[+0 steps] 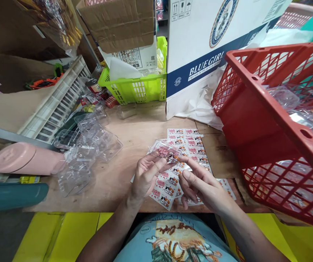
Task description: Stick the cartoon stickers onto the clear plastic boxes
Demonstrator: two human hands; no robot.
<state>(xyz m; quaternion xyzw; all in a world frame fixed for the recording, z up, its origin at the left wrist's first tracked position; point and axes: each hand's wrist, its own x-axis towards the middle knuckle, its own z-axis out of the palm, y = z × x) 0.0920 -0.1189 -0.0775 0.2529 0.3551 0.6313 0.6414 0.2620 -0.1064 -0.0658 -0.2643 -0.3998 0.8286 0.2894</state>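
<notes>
Left hand (147,174) holds clear box (156,145), grip clamped on it, thumb on near side. Box is over the table (130,133), roughly centre, above the sticker sheets. Sticker (166,153) with pink lettering and cartoon cats shows at the box.

Right hand (200,182) is just beside the box, index finger pointing to its right edge; thumb and index tips apart, other fingers curled. Cannot tell if the index tip touches the sticker.

Sheets (198,149) lie flat on the table below and beyond both hands, rows of the same cat print; another bit pokes out right of the right wrist.

Left of the hands: loose pile (86,151) of clear boxes on the table. Pink bottle (27,158) lies on its side by the pile, teal item (14,196) nearer the person. White crate (55,105) tilted behind.

Far side: green basket (138,89), brown carton (118,27) above it. Right of that, white carton (194,36) marked BLUE GIRL, crumpled white wrap (201,103) at its base.

Right: red basket (257,109), tilted, with clear packs (309,120) inside. Yellow panels (77,229) show below the table edge.
</notes>
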